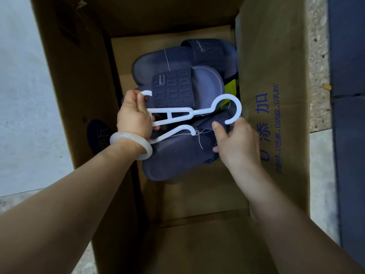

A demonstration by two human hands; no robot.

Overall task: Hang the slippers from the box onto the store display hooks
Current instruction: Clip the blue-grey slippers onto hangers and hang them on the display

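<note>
I look down into an open cardboard box that holds several navy blue slippers. My left hand grips the wide end of a white plastic hanger, which lies across a slipper. My right hand holds the strap of another slipper just below the hanger's hook. A second white hook with loose thread shows under the first. Another slipper lies deeper in the box. No display hooks are in view.
The box's right flap carries blue printed characters and leans outward. Speckled floor lies beyond it, and a dark blue surface runs along the right edge. Pale floor is on the left. A yellow-green tag peeks beside the slippers.
</note>
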